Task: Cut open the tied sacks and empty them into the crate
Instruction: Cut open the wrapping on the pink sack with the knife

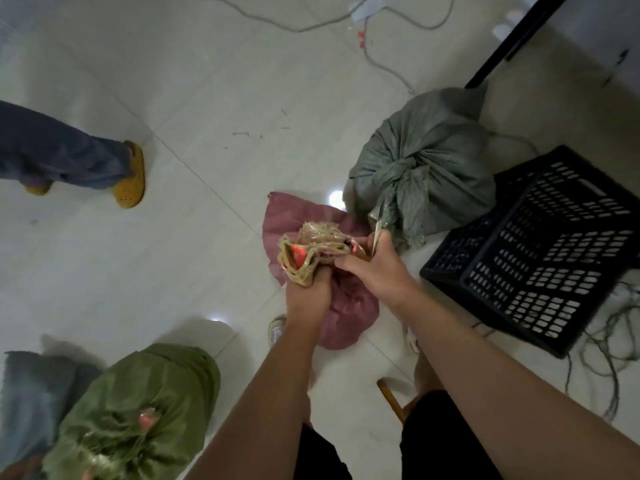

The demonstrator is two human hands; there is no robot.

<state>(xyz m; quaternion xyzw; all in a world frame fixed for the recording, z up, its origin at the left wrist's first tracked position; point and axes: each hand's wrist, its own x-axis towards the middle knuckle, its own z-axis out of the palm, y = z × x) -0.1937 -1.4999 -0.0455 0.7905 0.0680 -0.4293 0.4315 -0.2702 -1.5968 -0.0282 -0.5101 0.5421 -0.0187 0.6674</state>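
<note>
At about eight o'clock from the hands a green sack [138, 410] sits on the floor, its neck bunched and seemingly still tied. Beside it, further toward nine o'clock at the frame edge, lies a blurred blue-grey bundle [31, 393]. At ten o'clock, well apart, stand someone's trousered legs and a yellow clog [130, 183].

In the middle, the left hand [306, 296] grips the gathered neck of a tan, crinkly sack mouth [311, 251], fingers curled round it from below, so the bunch stands up out of the fist. Something orange-red shows inside the folds (contents or a wrapper, I cannot tell which). The right hand [379, 268] has its fingers clamped on the same bunch from the three o'clock side, and a thin pale blade-like thing [377, 226] rises from it toward twelve; whether it is a knife is unclear. Beneath both hands a limp pink sack [294, 220] lies on the tiles.

The material looks thin, soft and light, likely to slip and crumple rather than hold shape, so the firm place to take hold is the twisted neck just below the tie, where both hands now meet.

At one o'clock stands a full grey-green sack [426, 157], knotted at the top. At three o'clock the black crate [540, 244] lies near, tipped.
</note>
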